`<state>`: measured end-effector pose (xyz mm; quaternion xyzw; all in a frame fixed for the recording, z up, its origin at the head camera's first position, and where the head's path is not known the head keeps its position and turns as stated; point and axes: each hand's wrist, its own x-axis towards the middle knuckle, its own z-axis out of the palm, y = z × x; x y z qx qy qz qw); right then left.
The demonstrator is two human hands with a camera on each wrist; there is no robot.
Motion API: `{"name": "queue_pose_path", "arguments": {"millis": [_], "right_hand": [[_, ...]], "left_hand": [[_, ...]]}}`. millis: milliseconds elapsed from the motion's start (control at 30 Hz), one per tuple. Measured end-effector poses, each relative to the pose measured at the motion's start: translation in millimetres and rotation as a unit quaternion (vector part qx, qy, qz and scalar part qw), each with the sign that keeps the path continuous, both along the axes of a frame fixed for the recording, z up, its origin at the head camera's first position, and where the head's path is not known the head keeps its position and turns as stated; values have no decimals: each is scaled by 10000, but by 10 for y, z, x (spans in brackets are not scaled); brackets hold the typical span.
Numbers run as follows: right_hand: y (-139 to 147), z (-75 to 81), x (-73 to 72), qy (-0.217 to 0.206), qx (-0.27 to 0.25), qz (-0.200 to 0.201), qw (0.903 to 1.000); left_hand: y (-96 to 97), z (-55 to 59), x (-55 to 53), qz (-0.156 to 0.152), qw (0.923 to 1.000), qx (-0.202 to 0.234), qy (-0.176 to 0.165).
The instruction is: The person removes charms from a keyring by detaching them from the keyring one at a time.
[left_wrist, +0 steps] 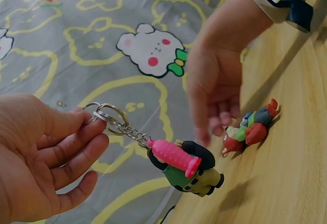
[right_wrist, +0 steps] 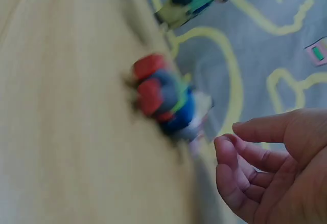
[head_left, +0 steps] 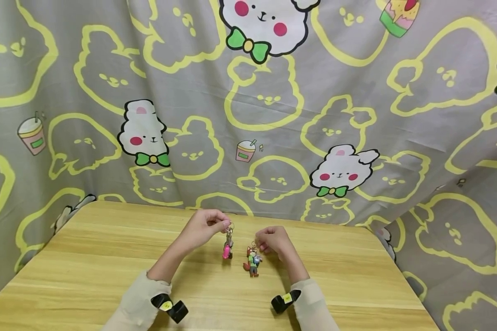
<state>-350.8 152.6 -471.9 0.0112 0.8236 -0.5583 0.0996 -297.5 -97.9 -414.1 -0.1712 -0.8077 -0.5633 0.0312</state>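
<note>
My left hand (head_left: 206, 227) pinches the metal key ring (left_wrist: 122, 115) of a keychain between thumb and fingers. From its chain hang a bumpy pink charm (left_wrist: 176, 157) and a small figure in green and black (left_wrist: 208, 180), over the table. A fox keychain (head_left: 253, 263), red-brown with a green top and a blue bit at its side, lies on the table to the right. Beside the fox's head end is my right hand (head_left: 275, 239), its fingers loosely bent. In the right wrist view a gap shows between thumb and forefinger, with nothing in it.
Both hands are over a wood-grain table (head_left: 107, 257). Behind it and along its sides hangs a grey curtain (head_left: 273, 138) printed with yellow outlines and white rabbits. Each sleeve carries a black wrist camera, such as the left one (head_left: 177, 311).
</note>
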Motion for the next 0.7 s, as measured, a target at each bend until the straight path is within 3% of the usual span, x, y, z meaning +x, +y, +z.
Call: {"name": "queue_pose_path", "arguments": {"millis": [200, 433, 533, 700], "right_hand": [[-74, 335, 118, 766, -361, 203, 9962], [-163, 616, 311, 1677, -357, 1608, 9720], [-201, 668, 372, 1788, -225, 2168, 9594], [-256, 676, 424, 1776, -179, 2748, 9448]], "left_hand": [[-13, 33, 24, 13, 10000, 73, -25], [10, 101, 85, -25, 9998, 182, -5], [23, 123, 107, -46, 9997, 255, 9], [44, 149, 123, -125, 9994, 323, 61]]}}
